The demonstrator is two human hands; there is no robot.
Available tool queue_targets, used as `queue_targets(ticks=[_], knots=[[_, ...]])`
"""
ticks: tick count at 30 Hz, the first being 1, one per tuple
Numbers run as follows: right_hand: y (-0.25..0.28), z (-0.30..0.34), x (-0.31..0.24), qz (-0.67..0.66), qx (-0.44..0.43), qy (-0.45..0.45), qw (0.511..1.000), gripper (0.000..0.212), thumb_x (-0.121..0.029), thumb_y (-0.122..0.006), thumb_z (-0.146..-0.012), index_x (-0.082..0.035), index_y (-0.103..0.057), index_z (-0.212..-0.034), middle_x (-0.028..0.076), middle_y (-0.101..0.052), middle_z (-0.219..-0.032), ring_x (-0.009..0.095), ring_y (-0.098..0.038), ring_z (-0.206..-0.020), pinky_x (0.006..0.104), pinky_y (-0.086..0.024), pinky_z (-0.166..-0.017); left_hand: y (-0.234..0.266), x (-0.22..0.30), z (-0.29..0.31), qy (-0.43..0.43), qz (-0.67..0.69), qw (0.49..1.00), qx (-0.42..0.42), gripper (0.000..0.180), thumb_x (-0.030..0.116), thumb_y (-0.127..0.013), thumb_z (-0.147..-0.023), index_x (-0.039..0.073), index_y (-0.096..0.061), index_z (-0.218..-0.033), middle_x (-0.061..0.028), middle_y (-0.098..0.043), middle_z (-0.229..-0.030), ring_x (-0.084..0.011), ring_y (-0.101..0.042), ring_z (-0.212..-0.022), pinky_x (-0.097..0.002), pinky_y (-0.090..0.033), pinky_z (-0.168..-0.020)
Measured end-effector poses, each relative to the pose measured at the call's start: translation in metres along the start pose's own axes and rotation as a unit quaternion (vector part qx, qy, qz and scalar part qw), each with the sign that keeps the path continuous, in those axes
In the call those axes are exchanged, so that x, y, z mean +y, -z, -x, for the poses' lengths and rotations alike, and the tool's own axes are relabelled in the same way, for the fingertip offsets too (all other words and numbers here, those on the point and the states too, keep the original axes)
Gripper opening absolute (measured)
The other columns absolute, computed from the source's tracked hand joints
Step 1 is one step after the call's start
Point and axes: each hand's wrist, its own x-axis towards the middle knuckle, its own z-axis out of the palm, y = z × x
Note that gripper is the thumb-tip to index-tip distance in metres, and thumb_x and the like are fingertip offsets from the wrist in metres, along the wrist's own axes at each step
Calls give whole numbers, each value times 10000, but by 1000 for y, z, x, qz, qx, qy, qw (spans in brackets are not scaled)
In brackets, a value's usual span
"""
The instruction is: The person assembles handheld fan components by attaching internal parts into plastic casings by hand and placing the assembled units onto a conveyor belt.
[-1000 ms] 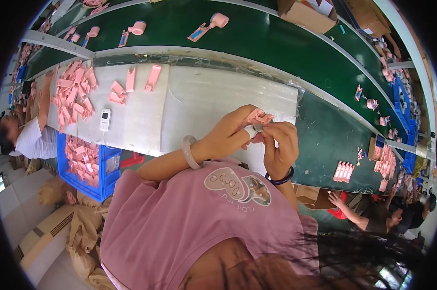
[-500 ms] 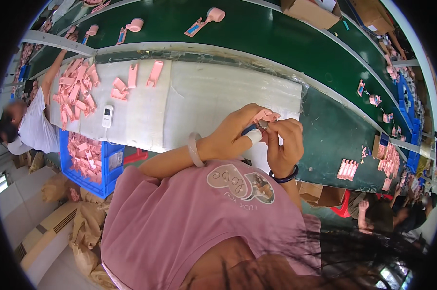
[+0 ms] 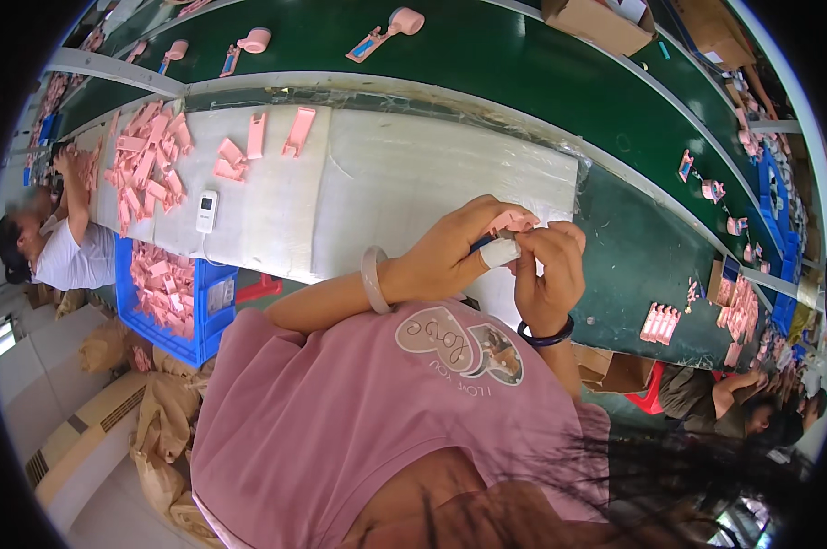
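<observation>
Over the front edge of the padded worktop, my left hand (image 3: 459,240) grips a small pink plastic housing (image 3: 512,221). White tape wraps the left thumb, and a bit of dark blue shows between thumb and housing. My right hand (image 3: 552,273) meets it from the right, its thumb and fingertips pinched together against the housing's lower edge. Whatever small piece sits between those fingertips is hidden. To the left on the white padding lie several loose pink housings (image 3: 257,136) beside a larger heap (image 3: 144,157) of them.
A small white device (image 3: 207,211) with a cable lies on the padding. Below it stands a blue crate (image 3: 203,313) of pink parts. Beyond the worktop a green conveyor (image 3: 514,69) carries pink assemblies (image 3: 388,33). A row of pink parts (image 3: 659,323) lies right. Co-workers sit at both sides.
Right fingertips have closed in on the housing, covering the grey piece seen there before. The co-worker at left has drawn an arm back from the conveyor.
</observation>
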Motion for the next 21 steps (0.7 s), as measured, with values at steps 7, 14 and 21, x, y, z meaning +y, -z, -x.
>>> queue_targets(ticks=[7, 14, 21], knots=[[0, 7, 1, 0, -17, 13, 1000, 204, 44, -702, -738, -40, -617, -903, 65, -638, -812, 210, -594, -739, 411, -446, -849, -3, 3, 5, 64, 65, 996, 18, 295, 106, -503, -965, 12, -492, -1245, -72, -571, -1170, -115, -568, -905, -229, -484, -689], [-5, 11, 0, -3, -34, -1, 999, 189, 64, -675, -739, -42, -600, -877, 64, -621, -820, 211, -594, -745, 423, -437, -884, -8, -6, 8, 67, 66, 994, 49, 249, 136, -477, -986, 9, -540, -1190, -76, -598, -1101, -71, -551, -791, -198, -406, -528], [-13, 15, 12, -257, 89, -285, 919, 413, -119, -634, -868, -33, -502, -1249, 100, -561, -1197, 257, -549, -1096, 415, -416, -958, 4, 1, -8, 226, 144, 963, -9, 258, 187, -478, -986, 23, -529, -1180, -30, -592, -858, -51, -464, -580, -202, -393, -504]])
